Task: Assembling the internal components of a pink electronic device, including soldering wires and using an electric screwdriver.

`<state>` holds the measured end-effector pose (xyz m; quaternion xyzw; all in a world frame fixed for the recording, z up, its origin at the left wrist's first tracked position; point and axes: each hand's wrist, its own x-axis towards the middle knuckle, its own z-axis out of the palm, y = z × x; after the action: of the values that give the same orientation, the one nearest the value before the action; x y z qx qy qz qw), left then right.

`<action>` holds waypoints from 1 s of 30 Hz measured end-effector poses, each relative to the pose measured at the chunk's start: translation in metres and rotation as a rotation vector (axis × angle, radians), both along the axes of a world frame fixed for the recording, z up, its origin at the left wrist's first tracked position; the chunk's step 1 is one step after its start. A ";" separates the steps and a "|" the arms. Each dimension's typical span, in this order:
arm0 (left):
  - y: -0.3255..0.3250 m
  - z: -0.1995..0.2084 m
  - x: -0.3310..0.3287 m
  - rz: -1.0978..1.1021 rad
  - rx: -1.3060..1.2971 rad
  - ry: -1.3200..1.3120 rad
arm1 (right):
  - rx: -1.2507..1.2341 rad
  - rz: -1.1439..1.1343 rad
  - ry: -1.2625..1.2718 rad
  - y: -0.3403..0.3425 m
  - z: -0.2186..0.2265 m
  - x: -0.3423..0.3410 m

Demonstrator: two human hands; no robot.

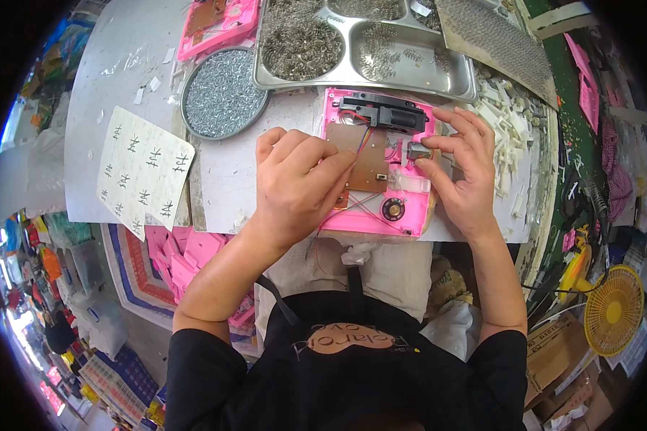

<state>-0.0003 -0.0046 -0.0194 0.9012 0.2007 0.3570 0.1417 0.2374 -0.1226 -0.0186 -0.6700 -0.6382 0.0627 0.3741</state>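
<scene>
A pink plastic housing [334,111] lies open on the table before me. Inside it are a brown circuit board [370,161], a black mechanism [384,113], a small round speaker [393,209] and thin coloured wires [365,136]. My left hand [298,179] is closed over the board's left side, fingertips pinched together near the wires; what they hold is hidden. At the housing's right side, my right hand [467,158] has thumb and forefinger on a small silver motor [416,151], its other fingers raised.
Behind the housing stands a steel compartment tray [345,79] with small metal springs. A round dish of screws [225,93] sits to its left, above a marked paper sheet [147,169]. White plastic parts [507,133] are heaped at right. Pink parts [187,258] fill a basket below the table's edge.
</scene>
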 end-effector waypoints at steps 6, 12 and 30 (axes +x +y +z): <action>0.003 -0.003 0.002 -0.038 0.000 -0.058 | -0.106 -0.003 -0.031 0.002 0.008 0.001; 0.007 -0.003 -0.002 -0.078 0.016 -0.061 | -0.199 0.027 -0.077 0.006 0.018 0.004; 0.030 -0.004 0.005 -0.040 -0.335 -0.107 | 0.050 0.226 -0.293 0.054 0.041 -0.034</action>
<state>0.0044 0.0251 -0.0238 0.8485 0.2314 0.3631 0.3077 0.2030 -0.0688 0.0224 -0.5865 -0.7583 -0.0099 0.2845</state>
